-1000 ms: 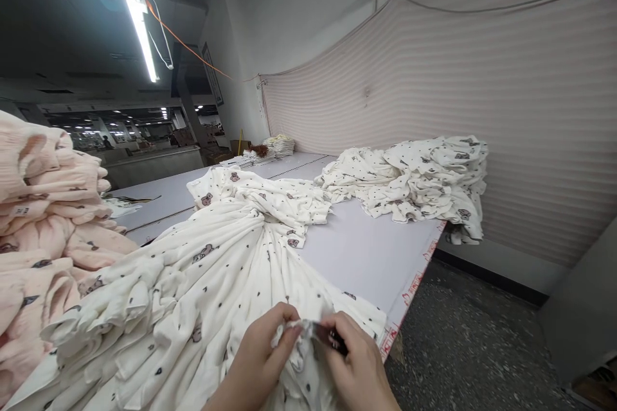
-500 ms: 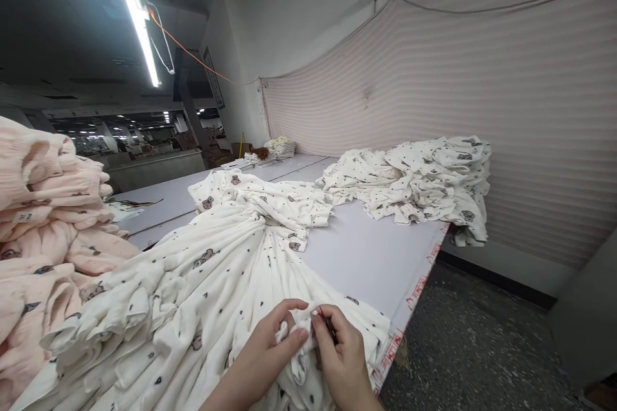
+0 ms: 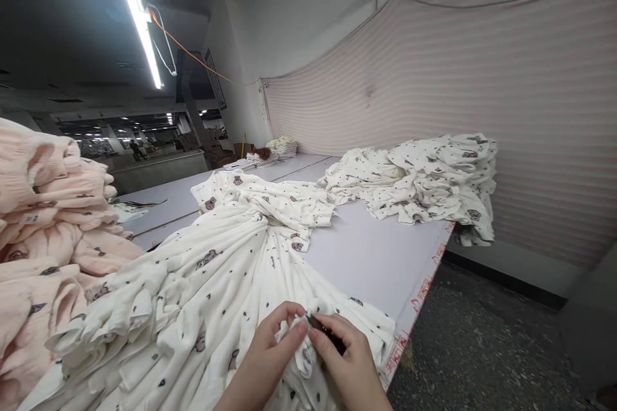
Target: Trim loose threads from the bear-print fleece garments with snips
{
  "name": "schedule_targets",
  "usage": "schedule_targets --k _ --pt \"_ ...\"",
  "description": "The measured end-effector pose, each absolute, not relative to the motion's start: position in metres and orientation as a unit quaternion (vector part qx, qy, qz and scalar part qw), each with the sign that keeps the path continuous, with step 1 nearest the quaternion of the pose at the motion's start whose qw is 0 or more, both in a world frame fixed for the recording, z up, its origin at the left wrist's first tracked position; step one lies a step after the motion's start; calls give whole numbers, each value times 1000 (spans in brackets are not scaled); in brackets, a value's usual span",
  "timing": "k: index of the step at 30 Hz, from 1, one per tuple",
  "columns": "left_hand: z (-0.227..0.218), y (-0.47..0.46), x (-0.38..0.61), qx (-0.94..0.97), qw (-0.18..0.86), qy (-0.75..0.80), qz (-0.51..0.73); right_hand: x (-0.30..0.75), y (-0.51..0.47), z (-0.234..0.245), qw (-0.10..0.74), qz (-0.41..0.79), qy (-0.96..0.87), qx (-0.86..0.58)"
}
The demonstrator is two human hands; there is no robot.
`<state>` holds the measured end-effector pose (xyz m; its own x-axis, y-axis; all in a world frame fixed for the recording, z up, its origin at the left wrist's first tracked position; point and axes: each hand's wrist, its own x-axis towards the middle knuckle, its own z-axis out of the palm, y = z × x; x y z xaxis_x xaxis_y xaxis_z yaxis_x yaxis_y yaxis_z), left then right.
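Observation:
A white printed garment (image 3: 226, 276) with small bear motifs lies gathered and stretched across the grey table (image 3: 371, 257) toward me. My left hand (image 3: 270, 353) pinches a bunched fold of this cloth near the table's front edge. My right hand (image 3: 349, 366) is closed on a small dark tool (image 3: 325, 331), its tip touching the pinched fold beside my left fingertips. Both hands sit close together at the bottom centre of the view.
A tall pile of pink garments (image 3: 43, 231) stands at the left. Another heap of white printed garments (image 3: 424, 180) lies at the table's far right corner. A striped fabric sheet (image 3: 482, 103) hangs on the wall. Speckled floor (image 3: 482, 347) lies to the right.
My hands have stayed on the same fold of cloth. The dark tool in my right hand shows more clearly now, pointed at the fold. The view shifted slightly.

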<state>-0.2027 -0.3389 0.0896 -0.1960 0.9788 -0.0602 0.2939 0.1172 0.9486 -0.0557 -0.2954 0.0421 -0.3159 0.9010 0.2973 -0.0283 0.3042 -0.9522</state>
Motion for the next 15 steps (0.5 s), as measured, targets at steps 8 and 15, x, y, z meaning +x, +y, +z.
schedule_targets --k 8,15 --pt "86 -339 -199 546 381 629 401 -54 -290 49 445 575 -601 -333" --pt "98 -337 -209 548 320 646 425 -42 -294 38 480 614 -516 -354"
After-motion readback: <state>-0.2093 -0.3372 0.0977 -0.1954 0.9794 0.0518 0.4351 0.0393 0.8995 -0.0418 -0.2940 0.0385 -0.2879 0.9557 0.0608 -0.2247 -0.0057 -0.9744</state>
